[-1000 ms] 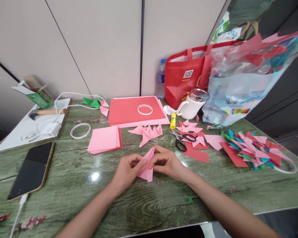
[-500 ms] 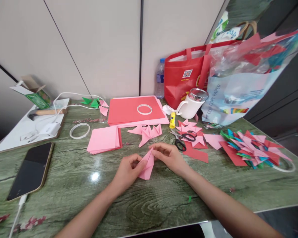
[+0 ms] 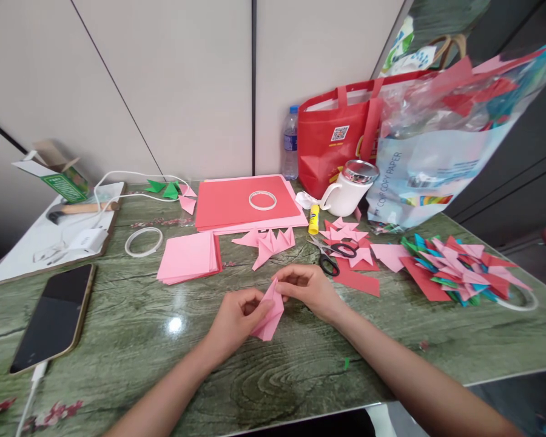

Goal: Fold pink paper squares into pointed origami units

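Observation:
Between my two hands is a folded piece of pink origami paper [image 3: 270, 321], its pointed tip upward. My left hand [image 3: 239, 315] grips its left side, the thumb lying across the front. At the upper right edge, near the tip, the thumb and fingers of my right hand [image 3: 307, 290] pinch the paper. Just beyond my hands lie several folded pink paper pieces [image 3: 273, 244]. A stack of pink paper squares [image 3: 188, 258] sits to their left. Black-handled scissors [image 3: 330, 262] rest beyond my right hand, beside pink paper stars [image 3: 346, 233].
Red sheets [image 3: 227, 203] with a tape roll [image 3: 262, 200] lie at the back. A glue stick [image 3: 313, 220], a white mug [image 3: 350, 191] and a red bag [image 3: 321, 145] stand right of them. A colourful paper pile [image 3: 459, 270] lies right; a phone [image 3: 54, 315], left.
The folded pink paper has dropped slightly and tilts a little differently between my hands. Both hands keep their grip. The whole view has shifted slightly.

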{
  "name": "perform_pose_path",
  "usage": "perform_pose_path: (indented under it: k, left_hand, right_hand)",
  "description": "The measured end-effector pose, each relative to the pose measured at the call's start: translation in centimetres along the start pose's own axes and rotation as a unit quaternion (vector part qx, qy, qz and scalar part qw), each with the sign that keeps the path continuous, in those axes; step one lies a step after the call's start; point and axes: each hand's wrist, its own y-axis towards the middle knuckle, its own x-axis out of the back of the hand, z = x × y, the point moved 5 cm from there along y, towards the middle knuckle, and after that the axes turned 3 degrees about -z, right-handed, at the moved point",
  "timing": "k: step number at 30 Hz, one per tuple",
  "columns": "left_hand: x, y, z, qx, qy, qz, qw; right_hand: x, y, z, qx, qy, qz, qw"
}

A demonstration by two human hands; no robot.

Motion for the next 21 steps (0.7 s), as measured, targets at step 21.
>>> perform_pose_path:
  k: [21]
  left_hand:
    - [0.1, 0.2, 0.3, 0.013, -0.060, 0.022, 0.998]
  right_hand:
    - [-0.1, 0.0, -0.3, -0.002, 0.037, 0.029, 0.999]
